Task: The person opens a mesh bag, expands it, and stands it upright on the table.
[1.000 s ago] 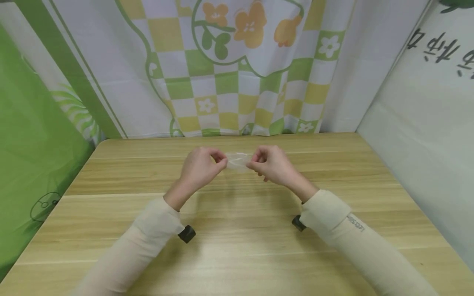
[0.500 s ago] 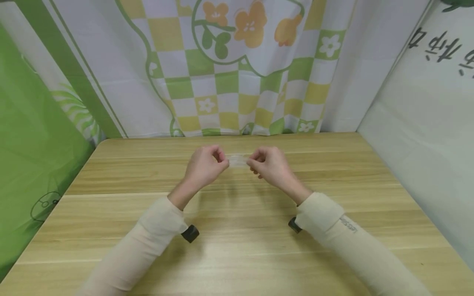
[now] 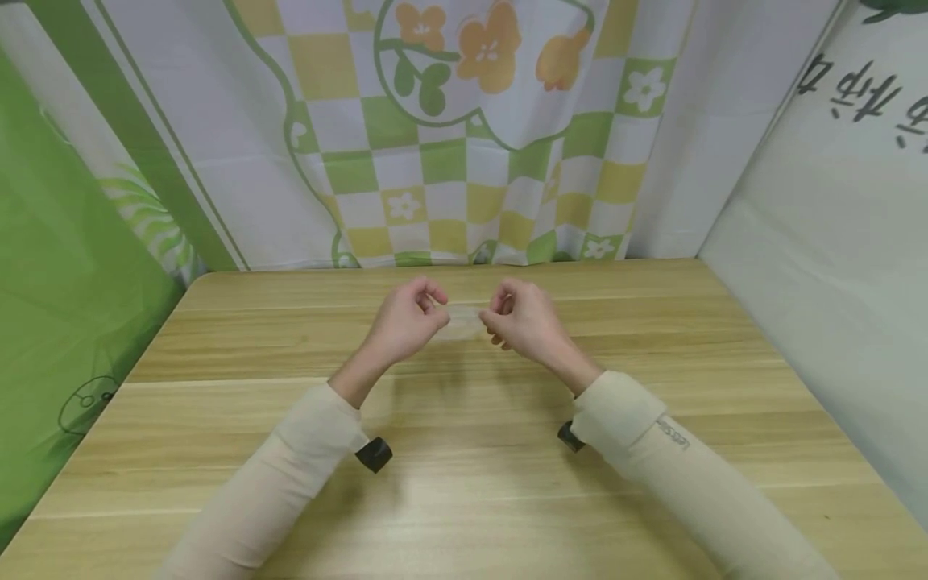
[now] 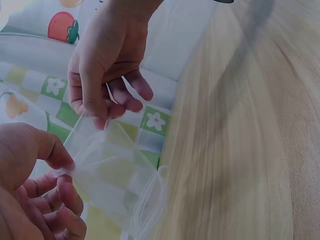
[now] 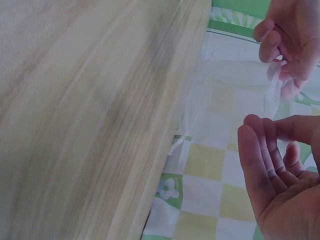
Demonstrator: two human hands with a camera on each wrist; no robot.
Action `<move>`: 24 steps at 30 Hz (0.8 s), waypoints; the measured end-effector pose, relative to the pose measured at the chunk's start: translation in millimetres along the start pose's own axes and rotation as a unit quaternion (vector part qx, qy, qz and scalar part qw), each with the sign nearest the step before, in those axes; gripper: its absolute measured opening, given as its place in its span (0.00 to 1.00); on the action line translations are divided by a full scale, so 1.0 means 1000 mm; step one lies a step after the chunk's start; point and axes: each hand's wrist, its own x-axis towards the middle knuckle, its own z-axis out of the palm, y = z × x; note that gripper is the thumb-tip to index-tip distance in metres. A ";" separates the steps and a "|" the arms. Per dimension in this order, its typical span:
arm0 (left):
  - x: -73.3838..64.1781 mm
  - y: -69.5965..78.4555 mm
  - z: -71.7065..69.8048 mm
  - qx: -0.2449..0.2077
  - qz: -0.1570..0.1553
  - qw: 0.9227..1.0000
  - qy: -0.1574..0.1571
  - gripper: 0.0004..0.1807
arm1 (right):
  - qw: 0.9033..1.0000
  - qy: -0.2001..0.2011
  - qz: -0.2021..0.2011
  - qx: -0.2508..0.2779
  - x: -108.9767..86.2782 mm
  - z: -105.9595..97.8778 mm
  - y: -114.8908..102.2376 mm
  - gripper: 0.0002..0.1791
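A thin clear plastic bag [image 4: 112, 175] stretches between my two hands, held above the table in its far half. In the left wrist view, my left hand [image 3: 404, 324] pinches one part of its edge between thumb and finger. My right hand [image 3: 532, 329] holds the edge a short way off, thumb against fingertips. In the head view the see-through film is faint against the wood. Seen from the right wrist, the bag [image 5: 215, 95] hangs from the fingers, creased near my left hand.
The wooden table [image 3: 464, 483] spreads beneath both arms. Beyond its far edge hangs a checked, flowered curtain [image 3: 442, 161]. Green cloth [image 3: 65, 266] borders the left side, and white cloth with black lettering [image 3: 834, 242] the right. Small black devices sit under both cuffs.
Both hands have drawn slightly nearer each other, the left moving right and the right moving left. A gap now shows between left index finger and thumb in the head view.
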 end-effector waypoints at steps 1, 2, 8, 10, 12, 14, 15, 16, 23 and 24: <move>0.000 -0.001 0.000 -0.001 -0.001 1.000 0.000 0.08 | 1.000 -0.003 0.005 0.010 0.000 0.000 0.000 0.07; 0.000 -0.002 0.000 0.000 -0.003 1.000 0.000 0.07 | 1.000 -0.005 0.011 0.022 0.000 0.000 0.000 0.06; 0.000 -0.005 0.003 0.019 -0.005 1.000 0.007 0.06 | 0.999 -0.010 0.015 0.035 0.000 0.000 -0.002 0.06; 0.000 -0.004 0.004 0.016 -0.002 1.000 0.007 0.10 | 0.999 -0.008 0.006 0.031 0.001 0.000 -0.001 0.07; 0.000 -0.003 0.005 0.007 0.000 1.000 0.003 0.12 | 0.999 -0.006 0.002 0.034 0.001 -0.001 0.000 0.08; 0.000 -0.002 0.005 0.002 0.005 1.000 -0.003 0.10 | 0.999 -0.004 0.002 0.042 0.001 -0.002 0.000 0.07; 0.000 -0.002 0.005 0.002 0.007 1.000 -0.005 0.09 | 0.999 -0.006 0.003 0.045 0.001 -0.003 0.000 0.07; 0.000 -0.002 0.005 0.002 0.009 1.000 -0.006 0.08 | 0.999 -0.008 0.006 0.051 0.001 -0.003 0.000 0.07; -0.001 0.001 0.005 0.015 0.010 1.000 -0.006 0.05 | 0.997 -0.028 0.023 0.066 0.001 -0.003 -0.005 0.02; -0.001 0.002 0.005 0.014 0.010 1.000 -0.009 0.04 | 0.997 -0.031 0.026 0.069 0.001 -0.004 -0.005 0.02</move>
